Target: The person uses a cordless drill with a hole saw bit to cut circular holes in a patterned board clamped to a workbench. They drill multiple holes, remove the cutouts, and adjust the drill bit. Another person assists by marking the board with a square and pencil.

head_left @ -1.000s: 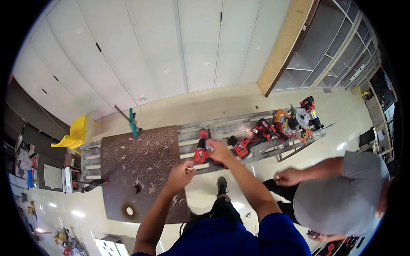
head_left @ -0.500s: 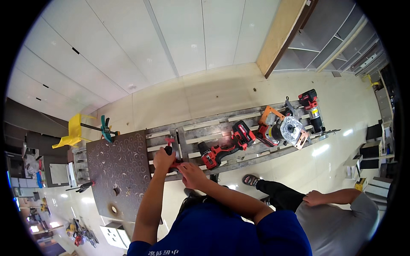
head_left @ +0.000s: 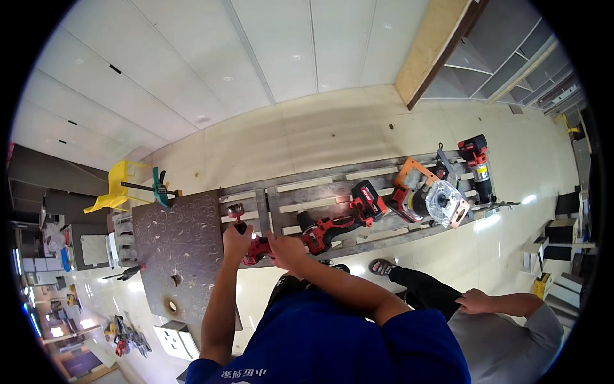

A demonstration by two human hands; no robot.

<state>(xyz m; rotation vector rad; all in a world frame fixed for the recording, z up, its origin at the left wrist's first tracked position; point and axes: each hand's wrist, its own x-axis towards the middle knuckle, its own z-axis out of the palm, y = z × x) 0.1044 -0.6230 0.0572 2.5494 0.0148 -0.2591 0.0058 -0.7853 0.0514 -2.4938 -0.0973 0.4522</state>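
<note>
Head view, looking down on a slatted work surface (head_left: 332, 185) of grey rails and pale wooden bars. The left hand (head_left: 236, 240) is closed about the dark upright handle of a small tool (head_left: 236, 216) that rises from the rails near the surface's left end. The right hand (head_left: 284, 248) lies just beside it, its fingers (head_left: 274, 240) curled over a small red power tool (head_left: 257, 251) at the near edge; the grip appears closed, though the view is too small to show how firmly. A red cordless drill (head_left: 339, 221) lies on its side immediately right of the right hand. Farther right stand an orange-based router (head_left: 430, 198) and a red-and-black tool (head_left: 476, 163), well apart from both hands. Left of the rails sits a dark perforated metal plate (head_left: 182, 249), with a green clamp (head_left: 157, 187) and a yellow stool (head_left: 118, 189) beyond it. A second person's hand (head_left: 476, 301) rests on a dark trouser leg at lower right.
</note>
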